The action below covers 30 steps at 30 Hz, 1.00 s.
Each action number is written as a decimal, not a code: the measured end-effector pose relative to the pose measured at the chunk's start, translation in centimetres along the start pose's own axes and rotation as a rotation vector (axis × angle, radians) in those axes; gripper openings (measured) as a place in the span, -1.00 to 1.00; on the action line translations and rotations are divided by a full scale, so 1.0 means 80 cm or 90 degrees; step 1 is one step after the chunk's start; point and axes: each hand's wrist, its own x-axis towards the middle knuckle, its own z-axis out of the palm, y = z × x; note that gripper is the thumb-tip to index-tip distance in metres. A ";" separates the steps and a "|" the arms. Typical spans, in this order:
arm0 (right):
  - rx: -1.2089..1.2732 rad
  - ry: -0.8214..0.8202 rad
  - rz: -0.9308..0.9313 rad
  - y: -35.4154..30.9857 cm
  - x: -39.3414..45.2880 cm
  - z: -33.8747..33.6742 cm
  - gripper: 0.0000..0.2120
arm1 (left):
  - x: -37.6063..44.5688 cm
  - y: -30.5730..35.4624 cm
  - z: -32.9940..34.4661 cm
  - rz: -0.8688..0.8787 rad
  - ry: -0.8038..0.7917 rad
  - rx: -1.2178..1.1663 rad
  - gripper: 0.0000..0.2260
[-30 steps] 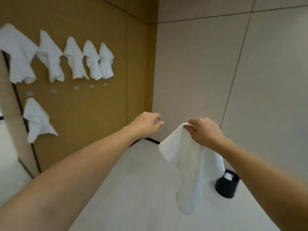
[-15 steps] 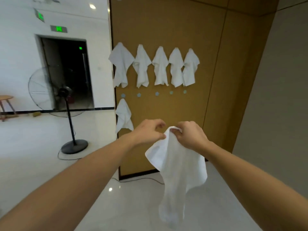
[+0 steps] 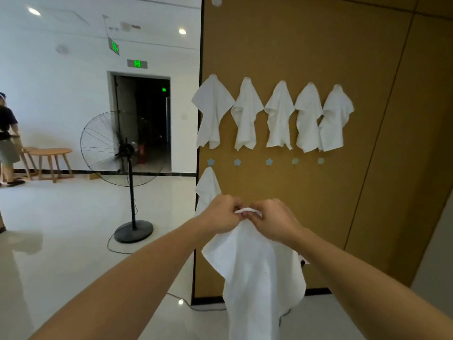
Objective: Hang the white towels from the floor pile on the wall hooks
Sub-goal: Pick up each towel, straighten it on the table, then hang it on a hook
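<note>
Both my hands hold one white towel (image 3: 255, 271) in front of the brown wall panel (image 3: 306, 45). My left hand (image 3: 221, 213) and my right hand (image 3: 273, 217) pinch its top edge side by side, and the cloth hangs down below them. Several white towels (image 3: 279, 116) hang in a row on the panel's upper hooks. Under that row sit small pale blue flower-shaped hooks (image 3: 269, 161). One more towel (image 3: 207, 186) hangs lower at the panel's left edge, partly behind my left hand. The floor pile is out of view.
A black standing fan (image 3: 126, 148) with its cable on the glossy floor stands left of the panel. A dark doorway (image 3: 144, 119) lies behind it. A wooden stool (image 3: 50, 158) and a person (image 3: 7, 141) are at the far left.
The view has swung left from the corner to face the panel. My left hand has joined the right on the towel's top edge, and both have risen closer to the wall.
</note>
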 end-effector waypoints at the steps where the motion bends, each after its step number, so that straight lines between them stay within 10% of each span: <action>1: 0.007 -0.004 0.006 0.008 0.026 0.008 -0.74 | 0.024 -0.017 -0.001 -0.009 0.004 -0.014 -0.86; 30: 0.305 -0.067 0.109 0.415 0.630 0.262 -0.59 | 0.619 -0.351 0.127 -0.244 0.145 -0.038 -0.81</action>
